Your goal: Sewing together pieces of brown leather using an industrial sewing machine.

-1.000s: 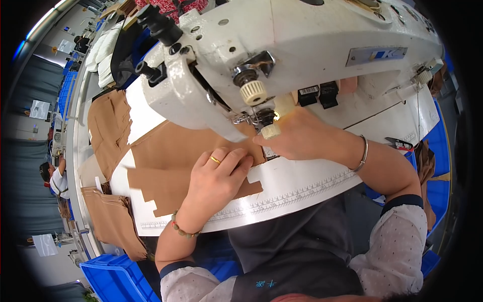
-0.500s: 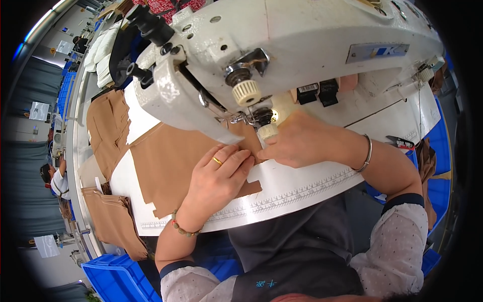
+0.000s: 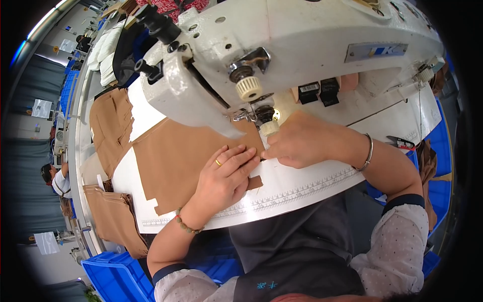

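Note:
A brown fabric piece [image 3: 176,166] lies on the white sewing table [image 3: 297,186], under and beside the white sewing machine [image 3: 317,30]. My left hand [image 3: 224,178] rests on the fabric's right part, fingers stretched forward and close together, just below the presser area [image 3: 244,117]. My right hand [image 3: 302,141], with a metal bangle at the wrist, has bent fingers closed at the fabric's right edge, beside a cream tension knob [image 3: 269,127]. The two hands' fingertips nearly meet. What lies under the right fingers is partly hidden.
Brown fabric stacks [image 3: 108,216] lie at left, white bundles [image 3: 103,55] behind. Snips [image 3: 400,142] and black boxes [image 3: 327,93] are at right. Blue crates [image 3: 113,274] stand around the table. A co-worker [image 3: 60,178] sits far left.
My left hand has edged right, its fingertips coming closer to the right hand's. My right hand sits slightly lower than a second ago. The fabric under my left hand has shifted a little.

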A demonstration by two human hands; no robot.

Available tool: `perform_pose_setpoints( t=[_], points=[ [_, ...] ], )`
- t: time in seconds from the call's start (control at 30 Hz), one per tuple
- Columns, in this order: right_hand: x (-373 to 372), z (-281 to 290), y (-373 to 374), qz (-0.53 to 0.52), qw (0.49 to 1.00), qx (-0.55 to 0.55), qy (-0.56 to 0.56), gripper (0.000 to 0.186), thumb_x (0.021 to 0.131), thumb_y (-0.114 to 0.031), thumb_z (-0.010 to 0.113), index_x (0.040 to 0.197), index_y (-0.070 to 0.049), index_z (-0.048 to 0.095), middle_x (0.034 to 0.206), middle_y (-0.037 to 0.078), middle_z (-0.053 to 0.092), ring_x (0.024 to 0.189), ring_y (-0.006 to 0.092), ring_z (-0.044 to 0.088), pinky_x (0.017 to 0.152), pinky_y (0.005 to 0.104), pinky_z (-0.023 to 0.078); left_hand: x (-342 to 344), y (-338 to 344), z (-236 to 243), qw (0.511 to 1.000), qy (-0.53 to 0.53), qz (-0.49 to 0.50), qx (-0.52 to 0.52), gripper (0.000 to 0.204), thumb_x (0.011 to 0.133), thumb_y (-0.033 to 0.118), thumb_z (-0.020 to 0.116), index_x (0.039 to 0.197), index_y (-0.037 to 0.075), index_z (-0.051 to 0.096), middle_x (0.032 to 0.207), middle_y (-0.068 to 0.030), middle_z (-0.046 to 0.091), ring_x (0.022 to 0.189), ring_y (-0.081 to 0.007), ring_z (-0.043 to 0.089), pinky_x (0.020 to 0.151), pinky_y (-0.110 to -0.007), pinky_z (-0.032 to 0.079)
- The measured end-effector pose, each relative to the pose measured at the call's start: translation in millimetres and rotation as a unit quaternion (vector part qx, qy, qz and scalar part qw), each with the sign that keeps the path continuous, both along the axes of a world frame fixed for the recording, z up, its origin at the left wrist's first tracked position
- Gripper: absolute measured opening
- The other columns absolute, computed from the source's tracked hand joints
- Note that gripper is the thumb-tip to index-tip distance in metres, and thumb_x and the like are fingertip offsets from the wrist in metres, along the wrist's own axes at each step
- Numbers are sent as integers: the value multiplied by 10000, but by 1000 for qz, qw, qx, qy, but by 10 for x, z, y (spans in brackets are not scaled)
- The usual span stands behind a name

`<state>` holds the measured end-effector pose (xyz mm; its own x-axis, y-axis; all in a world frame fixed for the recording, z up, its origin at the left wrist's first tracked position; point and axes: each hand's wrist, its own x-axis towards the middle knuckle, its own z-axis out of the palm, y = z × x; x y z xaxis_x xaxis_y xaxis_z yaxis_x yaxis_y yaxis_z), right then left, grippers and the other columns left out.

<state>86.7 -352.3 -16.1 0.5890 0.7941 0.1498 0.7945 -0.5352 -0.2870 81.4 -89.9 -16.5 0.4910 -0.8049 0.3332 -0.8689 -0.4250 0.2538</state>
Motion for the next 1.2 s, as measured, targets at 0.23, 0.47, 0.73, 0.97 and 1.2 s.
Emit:
perform_pose_setpoints(
  t=[0.23,0.47,0.73,0.97,1.2],
  points=[
    [58,13,34,-78,996,45,-22,80,767,-167,685,723,-104,704,681,102,662,655,304,677,592,434,530,277,-7,-59,999,-6,-10,-29,433,740,-43,657,1141,89,753,1207,-79,712,1163,-286,661,1008,-446,523],
    [141,-131,52,-107,983,95,-114,60,749,-132,697,740,-74,701,662,99,657,636,291,681,588,417,534,521,-43,-82,999,-12,0,-51,339,761,-75,638,1057,45,753,1131,-114,722,1024,-301,701,822,-363,577],
    [127,-170,48,-106,980,113,-124,59,744,-128,697,745,-69,700,713,89,673,651,284,692,614,405,547,663,-40,-129,998,-6,45,-37,276,779,-41,665,1032,29,748,890,-114,706,691,-285,658,613,-359,524],
    [137,-179,48,-102,983,100,-117,66,758,-133,690,774,-69,694,723,87,665,670,285,695,619,406,551,688,-36,-133,998,-18,26,-46,253,805,-24,665,1038,30,749,851,-87,697,649,-246,638,576,-356,497],
    [-41,-135,151,-76,983,70,-155,47,788,-133,685,792,-90,667,835,34,652,644,238,673,595,373,553,769,352,149,970,162,167,-71,214,922,118,672,1110,25,715,955,-170,695,930,-359,622,819,-431,498]
  ],
)
